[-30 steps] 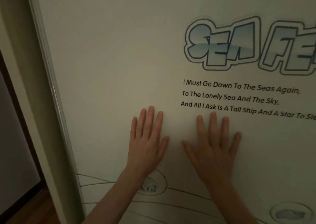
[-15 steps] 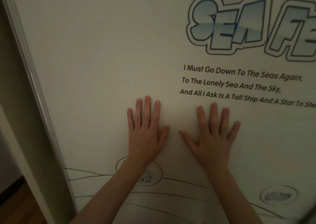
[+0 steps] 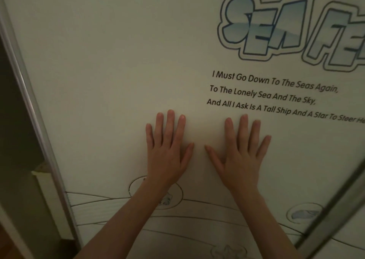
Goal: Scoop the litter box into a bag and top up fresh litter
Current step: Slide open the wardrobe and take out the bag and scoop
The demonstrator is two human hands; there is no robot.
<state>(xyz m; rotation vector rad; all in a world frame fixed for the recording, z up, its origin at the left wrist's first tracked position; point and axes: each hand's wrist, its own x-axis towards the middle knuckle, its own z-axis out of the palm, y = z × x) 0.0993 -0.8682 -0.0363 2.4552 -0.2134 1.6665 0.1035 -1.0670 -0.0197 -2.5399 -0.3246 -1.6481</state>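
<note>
While nothing is held: both grips are flat and spread, fingers apart, palms against the sliding door panel [image 3: 118, 61].
Left hand [image 3: 167, 156]: flat on the panel with fingers pointing up and thumb angled inward; the wrist covers part of a small oval drawing [image 3: 177, 195].
Right hand [image 3: 239, 158]: flat just beside the left, thumbs near but apart, fingers fanned a little wider, fingertips just below the printed verse [image 3: 272, 96].
Arms: both forearms rise from the lower edge, bare and roughly parallel, wrists bent back so that the palms bear on the surface.
Panel: pale and smooth, with a metal edge strip [image 3: 33, 108] at its left and a dark gap beyond it; the "SEA" lettering [image 3: 264, 27] sits at upper right.
Step in hand: probably sliding the door sideways to reach what lies behind.
Doing it well: press evenly with both palms and push along the track, not into the panel, so skin friction carries it.
Litter box, bag, scoop, fresh litter: none in view; the task proper looks not yet begun.
</note>
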